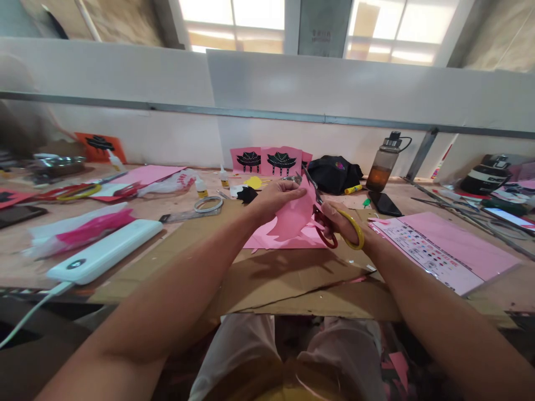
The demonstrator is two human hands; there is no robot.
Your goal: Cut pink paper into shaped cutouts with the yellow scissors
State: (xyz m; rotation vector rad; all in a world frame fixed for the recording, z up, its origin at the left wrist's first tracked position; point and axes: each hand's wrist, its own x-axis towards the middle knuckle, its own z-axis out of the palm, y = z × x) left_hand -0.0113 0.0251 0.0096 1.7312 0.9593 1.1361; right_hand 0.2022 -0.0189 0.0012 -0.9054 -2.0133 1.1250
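Observation:
A piece of pink paper (292,218) with a curved, pointed outline is pinched at its upper edge by my left hand (273,197). My right hand (337,220) grips scissors with red and yellow handles (356,229). Their dark blades point up and away from me, along the right edge of the paper; whether they are parted cannot be made out. Under the hands lies more pink paper (261,240) on a brown cardboard sheet (267,278).
Pink cards (281,161) with black shapes lean at the back wall. A dark cap (334,172), a bottle (382,164) and a black phone (385,204) stand or lie behind right. A white power bank (106,250) lies left, a pink printed sheet (443,250) right.

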